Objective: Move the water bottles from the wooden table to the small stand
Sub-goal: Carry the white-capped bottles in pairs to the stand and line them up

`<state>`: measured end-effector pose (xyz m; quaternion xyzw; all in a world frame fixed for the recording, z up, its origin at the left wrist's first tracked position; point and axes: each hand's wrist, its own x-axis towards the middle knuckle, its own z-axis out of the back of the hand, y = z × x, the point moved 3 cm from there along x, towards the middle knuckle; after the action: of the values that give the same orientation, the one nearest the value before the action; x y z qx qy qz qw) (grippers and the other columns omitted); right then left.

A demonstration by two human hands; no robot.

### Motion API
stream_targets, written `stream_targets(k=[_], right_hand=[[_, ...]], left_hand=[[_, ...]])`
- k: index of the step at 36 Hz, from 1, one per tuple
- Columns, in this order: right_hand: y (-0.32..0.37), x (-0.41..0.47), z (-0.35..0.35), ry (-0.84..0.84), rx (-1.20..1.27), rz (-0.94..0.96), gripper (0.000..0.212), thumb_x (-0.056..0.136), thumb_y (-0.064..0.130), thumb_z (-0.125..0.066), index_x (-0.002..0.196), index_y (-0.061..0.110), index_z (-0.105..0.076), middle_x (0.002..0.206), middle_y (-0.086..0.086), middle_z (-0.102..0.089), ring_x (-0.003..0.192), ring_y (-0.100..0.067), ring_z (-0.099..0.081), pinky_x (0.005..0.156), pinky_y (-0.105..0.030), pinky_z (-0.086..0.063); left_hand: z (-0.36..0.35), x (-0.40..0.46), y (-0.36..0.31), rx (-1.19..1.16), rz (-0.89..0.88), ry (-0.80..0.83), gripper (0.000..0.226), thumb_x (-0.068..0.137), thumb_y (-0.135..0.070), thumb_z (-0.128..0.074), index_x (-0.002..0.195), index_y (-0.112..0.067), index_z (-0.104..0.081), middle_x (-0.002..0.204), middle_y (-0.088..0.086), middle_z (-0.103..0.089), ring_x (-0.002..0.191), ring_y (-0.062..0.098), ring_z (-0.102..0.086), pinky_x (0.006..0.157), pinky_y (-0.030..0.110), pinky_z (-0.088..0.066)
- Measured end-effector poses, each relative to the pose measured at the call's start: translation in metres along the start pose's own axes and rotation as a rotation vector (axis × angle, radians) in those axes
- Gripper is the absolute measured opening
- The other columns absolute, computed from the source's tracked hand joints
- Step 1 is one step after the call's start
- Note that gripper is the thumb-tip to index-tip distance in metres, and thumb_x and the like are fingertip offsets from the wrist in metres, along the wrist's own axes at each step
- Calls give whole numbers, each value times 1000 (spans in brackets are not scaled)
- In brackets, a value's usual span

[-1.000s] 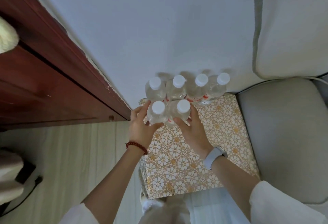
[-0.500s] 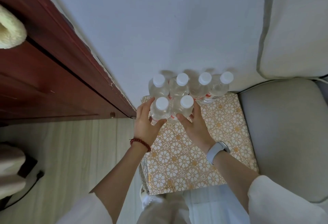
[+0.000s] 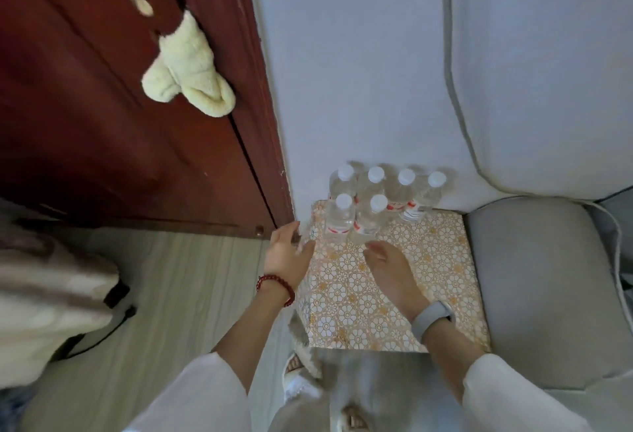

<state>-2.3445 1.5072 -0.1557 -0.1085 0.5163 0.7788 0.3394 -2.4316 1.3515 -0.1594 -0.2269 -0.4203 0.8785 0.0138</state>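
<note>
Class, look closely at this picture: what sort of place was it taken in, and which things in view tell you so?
Probably a room in a home. A cushioned grey sofa sits beside a small patterned stand holding water bottles, a dark red wooden door has a soft cloth hanging on it, and the floor is pale wood.

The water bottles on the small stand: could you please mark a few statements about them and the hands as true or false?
1. Six water bottles stand upright on the small stand. True.
2. The bottles form a back row of four and a front row of two. True.
3. The right hand grips a bottle. False: it is open, just short of the front bottles.
4. The left hand rests flat on the middle of the stand. False: it is open at the stand's left edge, beside the front left bottle.
5. All the bottle caps are white. True.
6. The bottles sit at the stand's near edge. False: they are at the far edge, by the wall.
</note>
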Motion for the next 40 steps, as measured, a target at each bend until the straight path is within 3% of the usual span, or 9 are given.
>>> stream_targets(k=[4, 7, 11, 18, 21, 25, 29, 32, 40], right_hand=[[41, -45, -7, 103, -57, 173, 30, 95, 19, -43, 121, 9, -53, 120, -7, -60, 92, -10, -56, 74, -17, -40], [71, -84, -23, 208, -128, 330, 29, 95, 17, -43, 118, 9, -56, 118, -4, -60, 108, -16, -55, 85, -22, -36], [100, -144, -59, 343, -213, 492, 25, 93, 19, -44, 112, 15, -60, 115, -4, -64, 110, -17, -57, 89, -25, -43], [135, -301, -158, 647, -351, 831, 23, 92, 18, -47, 111, 12, -60, 100, -7, -65, 94, -20, -61, 61, -9, -36], [135, -382, -208, 809, -392, 928, 25, 93, 16, -45, 113, 11, -59, 95, -3, -61, 86, -12, -54, 60, -2, -37], [114, -493, -282, 999, -469, 1057, 24, 92, 20, -46, 112, 17, -59, 97, -2, -61, 91, -16, -56, 78, -20, -40], [79, -624, -351, 1166, -566, 1237, 27, 91, 18, -49, 117, 13, -58, 112, -7, -62, 91, -12, -52, 86, -21, -38], [36, -738, -399, 1307, -621, 1347, 30, 91, 19, -50, 120, 12, -56, 118, -11, -61, 106, -21, -57, 97, -29, -40], [-101, -1009, -483, 1668, -768, 1644, 37, 92, 26, -47, 127, 14, -50, 127, -11, -55, 114, -25, -55, 99, -34, -42]], left_hand=[[51, -62, -6, 34, -34, -144, 41, 88, -24, -56, 127, -14, -49, 133, 6, -50, 120, 17, -47, 91, 13, -28], [88, -119, 0, 80, -59, -304, 39, 88, -24, -56, 125, -12, -51, 130, 6, -53, 121, 18, -46, 87, 7, -21], [133, -206, 20, 125, -19, -506, 38, 88, -28, -55, 124, -13, -52, 123, 7, -55, 113, 22, -51, 89, 18, -32], [219, -398, 104, 137, 223, -874, 36, 86, -25, -59, 120, -13, -56, 115, 9, -59, 109, 26, -55, 91, 30, -41], [242, -493, 148, 131, 349, -1032, 35, 86, -23, -59, 119, -12, -57, 116, 12, -59, 109, 29, -56, 91, 33, -42], [254, -625, 207, 118, 515, -1220, 37, 85, -25, -60, 119, -11, -57, 119, 12, -58, 110, 30, -55, 94, 36, -44], [249, -772, 269, 112, 651, -1382, 37, 85, -25, -61, 118, -9, -57, 116, 14, -60, 106, 31, -57, 91, 39, -47], [231, -894, 312, 108, 793, -1515, 35, 85, -25, -61, 115, -8, -59, 114, 14, -61, 105, 30, -58, 89, 37, -46], [161, -1166, 400, 56, 1218, -1718, 37, 88, -30, -54, 121, -13, -55, 125, 9, -57, 115, 27, -52, 94, 38, -43]])
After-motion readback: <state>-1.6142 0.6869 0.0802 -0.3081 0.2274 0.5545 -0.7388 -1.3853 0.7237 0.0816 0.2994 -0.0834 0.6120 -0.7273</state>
